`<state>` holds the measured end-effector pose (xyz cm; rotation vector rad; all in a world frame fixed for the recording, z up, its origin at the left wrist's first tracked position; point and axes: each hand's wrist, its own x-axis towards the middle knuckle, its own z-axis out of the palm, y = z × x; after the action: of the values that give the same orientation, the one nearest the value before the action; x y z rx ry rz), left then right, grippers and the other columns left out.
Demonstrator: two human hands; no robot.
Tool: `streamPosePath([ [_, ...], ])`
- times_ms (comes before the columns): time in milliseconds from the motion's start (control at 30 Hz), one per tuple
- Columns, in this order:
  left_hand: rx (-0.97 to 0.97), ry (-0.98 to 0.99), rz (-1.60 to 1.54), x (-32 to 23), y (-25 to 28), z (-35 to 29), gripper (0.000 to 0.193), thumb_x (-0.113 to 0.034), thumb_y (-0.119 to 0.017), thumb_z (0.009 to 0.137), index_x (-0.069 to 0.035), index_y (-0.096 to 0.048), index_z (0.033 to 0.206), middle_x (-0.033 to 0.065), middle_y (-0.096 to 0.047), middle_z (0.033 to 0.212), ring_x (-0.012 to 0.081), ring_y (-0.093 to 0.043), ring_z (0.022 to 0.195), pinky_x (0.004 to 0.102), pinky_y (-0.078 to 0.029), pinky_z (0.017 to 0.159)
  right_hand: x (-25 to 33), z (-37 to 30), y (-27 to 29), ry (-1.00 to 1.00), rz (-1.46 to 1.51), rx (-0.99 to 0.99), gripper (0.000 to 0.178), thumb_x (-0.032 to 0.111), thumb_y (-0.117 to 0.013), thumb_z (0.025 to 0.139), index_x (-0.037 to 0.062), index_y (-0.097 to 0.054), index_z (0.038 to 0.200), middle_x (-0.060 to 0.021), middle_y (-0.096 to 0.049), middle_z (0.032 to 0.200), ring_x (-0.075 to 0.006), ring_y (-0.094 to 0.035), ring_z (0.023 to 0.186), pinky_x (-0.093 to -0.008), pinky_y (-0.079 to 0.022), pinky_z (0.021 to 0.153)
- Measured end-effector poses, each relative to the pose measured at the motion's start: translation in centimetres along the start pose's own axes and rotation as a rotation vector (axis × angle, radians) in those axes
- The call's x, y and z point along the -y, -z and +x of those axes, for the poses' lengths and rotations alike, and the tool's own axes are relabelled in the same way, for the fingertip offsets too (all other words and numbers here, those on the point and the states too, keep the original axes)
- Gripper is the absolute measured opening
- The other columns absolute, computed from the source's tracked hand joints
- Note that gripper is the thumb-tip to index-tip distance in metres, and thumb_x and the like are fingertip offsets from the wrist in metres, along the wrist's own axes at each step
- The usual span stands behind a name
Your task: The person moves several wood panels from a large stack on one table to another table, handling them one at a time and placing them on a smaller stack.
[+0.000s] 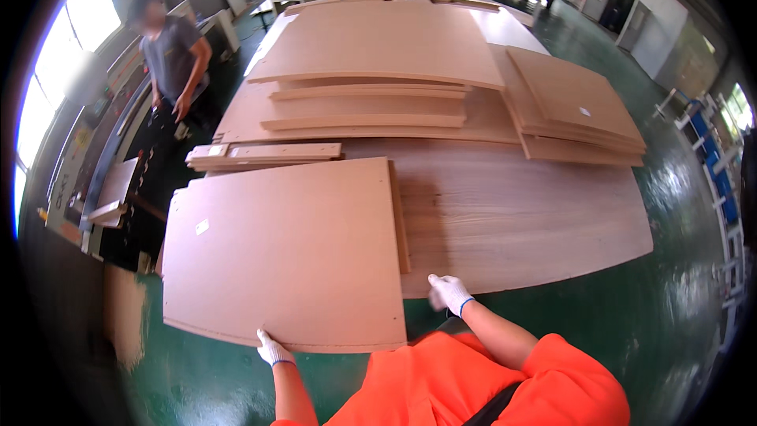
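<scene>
Around everything lies the green floor, with open room along the right side of the frame. The wide wood-grain board fills the centre right, and its curved near edge shows bare. My brown panel is at the lower left; its right edge lies over this board, and its near edge reaches out above the floor. At upper centre is another large panel, on top of narrower pieces. At right, a panel stack has uneven edges. Behind my panel there are narrow strips. My gloved right hand is at the board's near edge, fingers bent and blurred; I cannot tell if they hold something. My gloved left hand touches the panel's near edge; how tightly its fingers close, I cannot tell. Smallest is the white label on my panel.
</scene>
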<state>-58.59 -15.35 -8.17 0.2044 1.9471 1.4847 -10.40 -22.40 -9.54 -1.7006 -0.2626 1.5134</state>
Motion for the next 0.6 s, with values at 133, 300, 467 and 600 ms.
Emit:
streamPosePath([
  [133,0.15,0.104,-0.125,4.6,-0.3,-5.5,0.061,-0.044,-0.062,0.098,0.008,-0.055,0.129,0.016,-0.064,0.124,0.0258,-0.064,0.106,0.0403,-0.055,0.088,1.2,0.9,9.0,-0.04,0.149,-0.199,0.037,0.038,-0.069,0.094,0.0036,-0.059,0.106,-0.0098,-0.065,0.079,-0.02,-0.062,0.055,-0.0346,-0.054,0.045],
  [300,0.135,0.287,-0.014,6.2,-2.4,-16.3,0.062,-0.051,-0.058,0.097,0.0,-0.055,0.133,0.0097,-0.063,0.128,0.0259,-0.063,0.109,0.0412,-0.054,0.085,5.2,4.9,21.5,0.085,0.268,-0.376,0.026,0.029,-0.069,0.094,0.0057,-0.06,0.101,-0.0063,-0.063,0.072,-0.0201,-0.061,0.053,-0.0352,-0.053,0.045],
  [467,0.136,0.304,-0.05,9.5,-4.7,-21.7,0.064,-0.048,-0.058,0.096,0.0,-0.053,0.137,0.0124,-0.061,0.13,0.0315,-0.063,0.113,0.0489,-0.054,0.09,15.3,12.4,32.4,0.584,-0.229,-0.75,0.026,0.028,-0.072,0.089,0.0049,-0.066,0.099,-0.0116,-0.066,0.078,-0.0287,-0.067,0.069,-0.0412,-0.055,0.06],
  [600,0.028,0.272,0.009,10.7,-4.5,-23.0,0.058,-0.041,-0.06,0.095,0.0,-0.053,0.135,0.0151,-0.061,0.127,0.0328,-0.064,0.108,0.0482,-0.055,0.088,29.9,14.8,34.2,0.93,-0.779,-1.045,0.05,0.04,-0.074,0.084,0.0053,-0.064,0.119,-0.019,-0.064,0.12,-0.0377,-0.058,0.117,-0.0487,-0.046,0.097],
])
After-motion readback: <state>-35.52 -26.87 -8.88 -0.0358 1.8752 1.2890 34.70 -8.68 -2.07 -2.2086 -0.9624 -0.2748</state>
